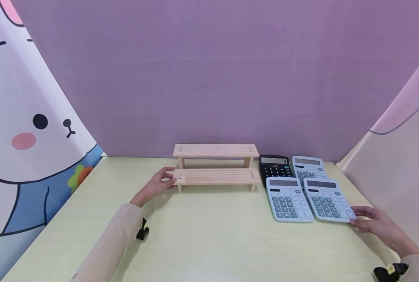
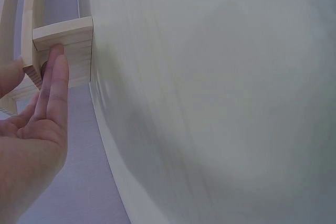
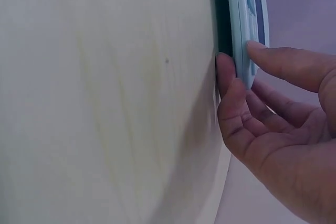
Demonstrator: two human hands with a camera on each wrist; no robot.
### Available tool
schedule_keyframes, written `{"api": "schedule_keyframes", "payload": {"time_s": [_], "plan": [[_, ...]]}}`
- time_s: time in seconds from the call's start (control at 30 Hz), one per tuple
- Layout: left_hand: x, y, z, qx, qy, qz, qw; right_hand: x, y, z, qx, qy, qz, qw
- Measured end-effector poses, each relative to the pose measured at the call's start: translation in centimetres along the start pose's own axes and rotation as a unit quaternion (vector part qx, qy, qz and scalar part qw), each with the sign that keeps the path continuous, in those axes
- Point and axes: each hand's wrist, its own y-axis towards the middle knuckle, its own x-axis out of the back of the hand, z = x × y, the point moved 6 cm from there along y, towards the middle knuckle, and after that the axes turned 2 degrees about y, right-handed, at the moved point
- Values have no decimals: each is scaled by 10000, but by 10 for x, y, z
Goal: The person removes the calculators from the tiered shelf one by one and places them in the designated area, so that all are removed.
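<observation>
A two-step wooden stand (image 1: 216, 177) is at the middle of the table's back. My left hand (image 1: 155, 187) pinches the left end of its lower board; in the left wrist view the thumb is on one face of the board (image 2: 30, 35) and the fingers reach under it. At the right, my right hand (image 1: 380, 227) holds the lower right corner of a light blue calculator (image 1: 327, 199). In the right wrist view the thumb (image 3: 289, 61) lies on the key side of the calculator's edge (image 3: 240, 30), with fingertips underneath.
Beside that calculator lies another light blue calculator (image 1: 289, 199). Behind them are a black calculator (image 1: 275, 168) and a third light blue calculator (image 1: 308, 164). A purple backdrop (image 1: 216, 78) rises behind the pale table (image 1: 209, 243), with a cartoon-printed cloth (image 1: 36, 164) at the left.
</observation>
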Motion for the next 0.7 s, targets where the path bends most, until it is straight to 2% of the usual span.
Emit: {"api": "schedule_keyframes", "payload": {"time_s": [0.37,0.7], "plan": [[-1,0,0,88,-42,-10,10000,2,0,4,-8,-638,-13,9980],[-1,0,-1,61,-76,20,10000,2,0,5,-83,-720,-9,9974]]}}
